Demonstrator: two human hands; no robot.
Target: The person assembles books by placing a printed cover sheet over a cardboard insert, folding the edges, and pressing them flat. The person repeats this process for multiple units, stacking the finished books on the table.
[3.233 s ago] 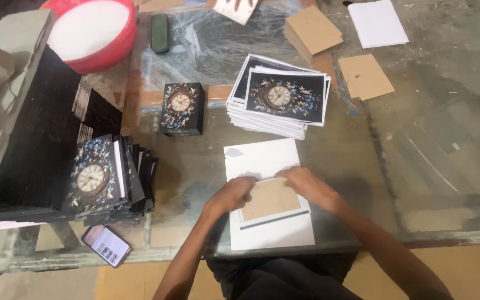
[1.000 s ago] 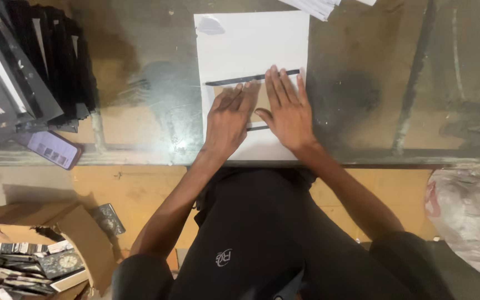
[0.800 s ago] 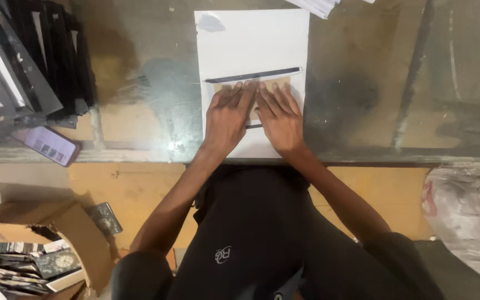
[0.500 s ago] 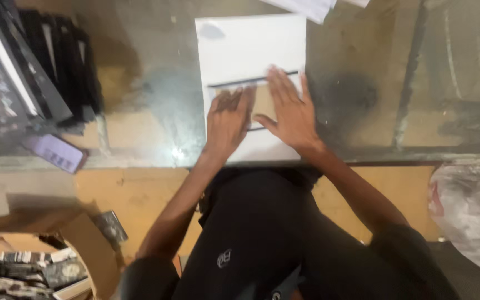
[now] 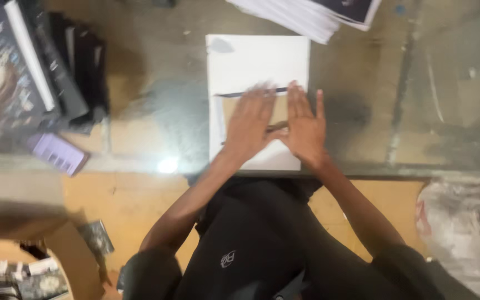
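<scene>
A white sheet [image 5: 256,61] lies flat on the glass table [image 5: 156,100], with a brown cardboard piece [image 5: 278,108] on its lower half under a dark-edged folded flap. My left hand [image 5: 249,125] presses flat on the cardboard's left part, fingers spread. Beside it, thumbs nearly touching, my right hand [image 5: 304,125] lies flat on the right part. Neither hand grips anything.
A stack of printed sheets [image 5: 312,14] sits at the table's far edge. Dark clock-printed boxes and flat dark pieces [image 5: 34,72] pile up at the left, with a lilac phone [image 5: 56,153] near the front edge. A cardboard box [image 5: 23,261] stands on the floor; a plastic bag [image 5: 462,222] lies at the right.
The view tilted down from the whole table toward my lap. Both hands stayed on the cardboard, sliding and pressing it on the white sheet, fingers alternately spreading and closing.
</scene>
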